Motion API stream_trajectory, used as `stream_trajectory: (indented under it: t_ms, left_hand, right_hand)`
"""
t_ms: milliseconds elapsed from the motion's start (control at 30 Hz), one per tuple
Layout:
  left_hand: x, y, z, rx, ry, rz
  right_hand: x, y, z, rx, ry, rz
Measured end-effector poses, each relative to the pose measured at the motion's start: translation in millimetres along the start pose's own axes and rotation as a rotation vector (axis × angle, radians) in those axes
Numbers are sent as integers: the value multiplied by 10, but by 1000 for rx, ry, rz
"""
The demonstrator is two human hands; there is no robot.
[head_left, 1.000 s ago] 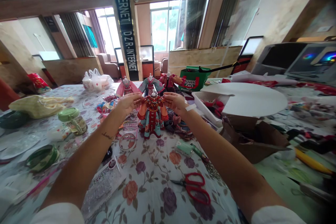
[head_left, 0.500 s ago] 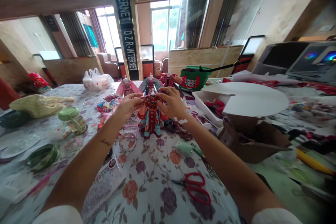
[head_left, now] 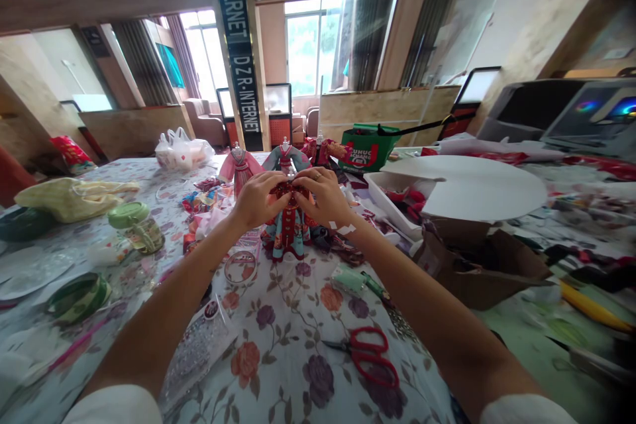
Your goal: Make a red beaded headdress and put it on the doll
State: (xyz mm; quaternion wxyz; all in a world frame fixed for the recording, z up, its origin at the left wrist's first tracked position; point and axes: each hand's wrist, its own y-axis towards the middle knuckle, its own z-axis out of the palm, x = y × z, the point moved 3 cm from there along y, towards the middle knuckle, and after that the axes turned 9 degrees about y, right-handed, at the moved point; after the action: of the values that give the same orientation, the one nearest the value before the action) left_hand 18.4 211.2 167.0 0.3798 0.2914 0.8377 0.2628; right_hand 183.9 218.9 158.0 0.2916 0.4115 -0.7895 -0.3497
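A small doll dress (head_left: 289, 232) in red and light blue stands upright on the table in front of me. Both hands close in on its dark red beaded collar (head_left: 292, 201), one from each side. My left hand (head_left: 262, 199) pinches the collar's left part, thumb toward me. On the other side my right hand (head_left: 324, 197), with a ring and white tape pieces on its wrist, grips the right part. Fingers cover most of the collar and the sleeves. Behind stand a pink doll dress (head_left: 242, 165) and a grey-blue one (head_left: 285, 158).
Red-handled scissors (head_left: 370, 354) lie near the front, by a tape roll (head_left: 241, 267) and a clear bag of beads (head_left: 196, 348). A green-lidded jar (head_left: 136, 225) stands left. At right are a white tray (head_left: 392, 205), a cardboard box (head_left: 481, 265) and a green bag (head_left: 368, 147).
My left hand has moved right and curled over the collar, closer to my right hand. The right hand has shifted slightly inward. The dress stands in the same place.
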Motion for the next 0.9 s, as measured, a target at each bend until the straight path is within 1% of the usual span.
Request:
stream_trajectory:
  t_ms: [100, 200, 300, 400, 467, 600, 767, 900]
  left_hand:
    - [-2, -1, -16, -4, 18, 18]
    - [-30, -11, -30, -1, 52, 66]
    - [-45, -9, -22, 29, 77, 109]
    - [-38, 15, -19, 16, 78, 128]
    - [-28, 33, -25, -13, 75, 137]
    - [-3, 47, -44, -51, 61, 144]
    - [26, 51, -46, -42, 51, 143]
    - [48, 63, -58, -58, 47, 136]
  right_hand:
    - [1, 1, -10, -2, 42, 12]
    - [2, 8, -21, -18, 71, 19]
    - [-10, 16, -8, -4, 82, 14]
    - [-23, 22, 6, 6, 95, 10]
    - [-21, 28, 0, 0, 103, -1]
    - [-13, 43, -38, -58, 104, -2]
    - [-30, 55, -28, -29, 118, -7]
    - [-60, 59, -37, -65, 158, 13]
